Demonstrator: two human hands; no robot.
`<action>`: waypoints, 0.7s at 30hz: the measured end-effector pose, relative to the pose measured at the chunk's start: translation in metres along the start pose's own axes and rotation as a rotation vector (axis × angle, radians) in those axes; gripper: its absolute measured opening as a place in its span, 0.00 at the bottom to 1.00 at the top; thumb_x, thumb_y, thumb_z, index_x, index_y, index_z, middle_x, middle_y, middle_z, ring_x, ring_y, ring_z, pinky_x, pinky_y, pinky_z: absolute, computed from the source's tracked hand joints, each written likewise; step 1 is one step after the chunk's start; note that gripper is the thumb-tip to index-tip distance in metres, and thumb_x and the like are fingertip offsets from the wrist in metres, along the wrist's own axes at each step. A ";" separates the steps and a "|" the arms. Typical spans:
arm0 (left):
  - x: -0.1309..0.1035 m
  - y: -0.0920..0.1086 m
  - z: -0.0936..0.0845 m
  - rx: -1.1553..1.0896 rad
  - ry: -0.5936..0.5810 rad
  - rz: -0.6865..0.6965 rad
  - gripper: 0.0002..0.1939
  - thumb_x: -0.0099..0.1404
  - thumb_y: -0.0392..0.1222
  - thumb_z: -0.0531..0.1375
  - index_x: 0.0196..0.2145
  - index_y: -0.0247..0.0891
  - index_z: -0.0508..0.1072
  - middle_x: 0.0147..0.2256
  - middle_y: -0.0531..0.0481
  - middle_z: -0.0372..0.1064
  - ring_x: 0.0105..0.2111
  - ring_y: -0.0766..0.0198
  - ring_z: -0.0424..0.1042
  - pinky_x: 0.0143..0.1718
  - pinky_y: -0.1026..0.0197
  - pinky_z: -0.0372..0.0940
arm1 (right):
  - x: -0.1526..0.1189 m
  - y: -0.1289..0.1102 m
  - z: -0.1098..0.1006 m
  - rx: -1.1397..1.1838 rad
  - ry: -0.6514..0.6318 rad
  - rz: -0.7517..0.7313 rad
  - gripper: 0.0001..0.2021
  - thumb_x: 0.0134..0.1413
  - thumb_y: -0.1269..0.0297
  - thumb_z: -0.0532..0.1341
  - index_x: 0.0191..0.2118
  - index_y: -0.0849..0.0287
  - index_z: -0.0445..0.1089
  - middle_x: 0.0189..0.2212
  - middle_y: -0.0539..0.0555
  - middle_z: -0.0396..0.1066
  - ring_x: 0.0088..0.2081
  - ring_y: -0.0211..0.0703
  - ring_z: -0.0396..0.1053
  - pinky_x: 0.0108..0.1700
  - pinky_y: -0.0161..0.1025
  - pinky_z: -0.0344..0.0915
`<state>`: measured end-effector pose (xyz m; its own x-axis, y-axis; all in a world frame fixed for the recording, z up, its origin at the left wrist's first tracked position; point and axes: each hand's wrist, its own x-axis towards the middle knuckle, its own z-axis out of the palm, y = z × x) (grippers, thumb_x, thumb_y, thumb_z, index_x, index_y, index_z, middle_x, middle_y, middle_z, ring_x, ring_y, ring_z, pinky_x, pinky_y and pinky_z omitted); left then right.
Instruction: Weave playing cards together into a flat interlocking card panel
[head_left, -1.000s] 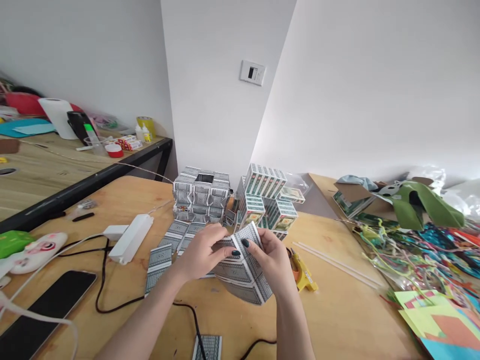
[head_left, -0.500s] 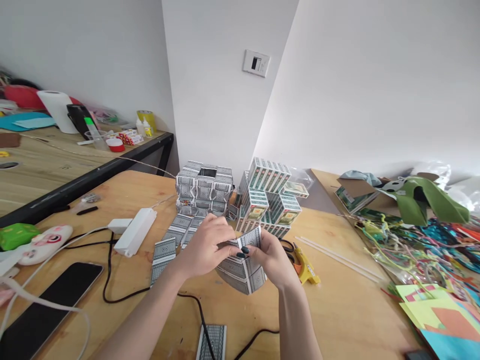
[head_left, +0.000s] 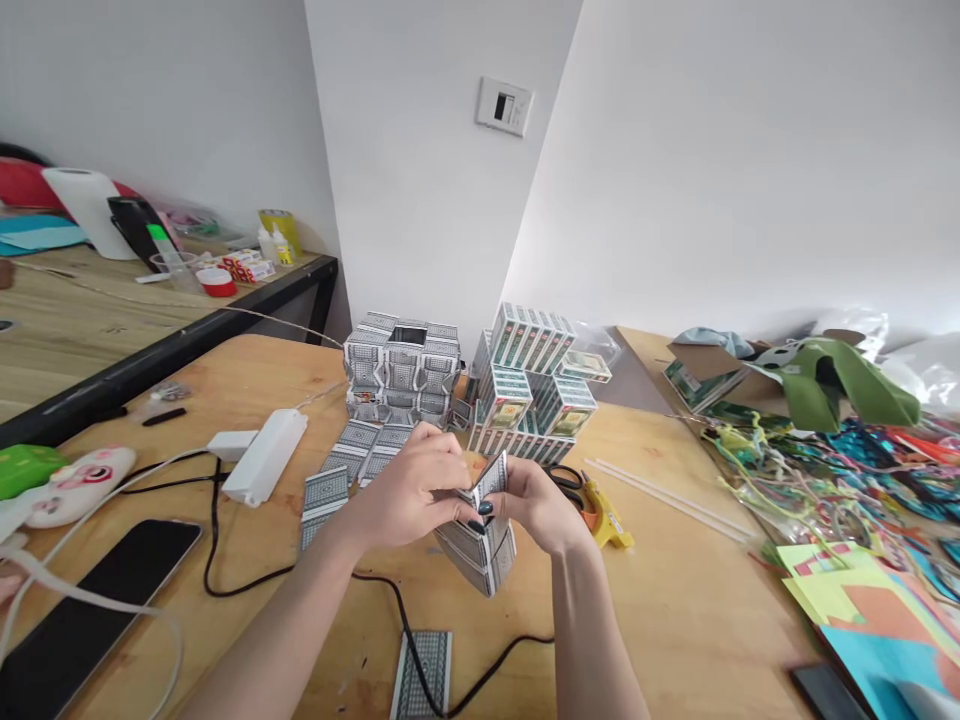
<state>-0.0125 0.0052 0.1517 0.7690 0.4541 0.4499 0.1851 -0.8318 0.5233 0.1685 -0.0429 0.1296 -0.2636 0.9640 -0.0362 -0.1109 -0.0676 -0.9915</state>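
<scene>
Between my two hands is a folded piece made of playing cards (head_left: 480, 552), with grey patterned backs showing. My left hand (head_left: 429, 485) pinches its left side and top, thumb pressed on the card. My right hand (head_left: 529, 503) grips the upper right side, thumb close to the left one. Behind my hands stands a block built from cards (head_left: 403, 368), with a square hole on top. Several flat cards (head_left: 360, 447) lie in front of it. A single card (head_left: 424, 672) lies nearer me under a black cable (head_left: 409, 625).
Stacked card boxes (head_left: 517, 400) stand behind my hands. Black-handled scissors (head_left: 568, 487) and a yellow glue gun (head_left: 609, 515) lie at right, near clear sticks (head_left: 667, 500). To the left are a white adapter (head_left: 266, 458) and a phone (head_left: 97, 620). Coloured paper (head_left: 862, 610) lies far right.
The card piece has turned and looks narrower, its top panel standing more upright between my hands. Both hands keep their grip. The whole view has shifted slightly.
</scene>
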 end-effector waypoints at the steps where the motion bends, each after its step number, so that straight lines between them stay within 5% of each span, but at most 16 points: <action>1: 0.000 0.000 0.000 -0.006 0.000 -0.001 0.15 0.57 0.44 0.62 0.20 0.36 0.63 0.22 0.57 0.62 0.31 0.67 0.61 0.42 0.60 0.51 | 0.000 0.000 0.000 0.004 -0.007 0.003 0.11 0.40 0.60 0.68 0.27 0.61 0.68 0.23 0.48 0.68 0.26 0.35 0.63 0.31 0.33 0.62; 9: 0.000 0.003 0.000 -0.047 -0.041 0.022 0.12 0.55 0.47 0.63 0.21 0.38 0.68 0.21 0.56 0.63 0.33 0.65 0.62 0.45 0.58 0.50 | -0.001 -0.001 -0.002 -0.008 -0.103 -0.001 0.12 0.39 0.59 0.68 0.25 0.61 0.68 0.23 0.48 0.67 0.25 0.35 0.62 0.30 0.33 0.61; 21: 0.001 -0.016 0.001 -0.040 0.095 -0.163 0.07 0.62 0.45 0.56 0.30 0.39 0.69 0.32 0.52 0.69 0.38 0.63 0.65 0.49 0.56 0.54 | -0.001 -0.003 -0.008 -0.144 0.059 -0.100 0.16 0.51 0.55 0.60 0.44 0.57 0.65 0.39 0.53 0.70 0.43 0.43 0.67 0.47 0.42 0.63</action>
<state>-0.0135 0.0185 0.1433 0.6696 0.6111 0.4221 0.2766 -0.7327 0.6219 0.1764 -0.0422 0.1318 -0.2006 0.9778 0.0605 0.0054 0.0629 -0.9980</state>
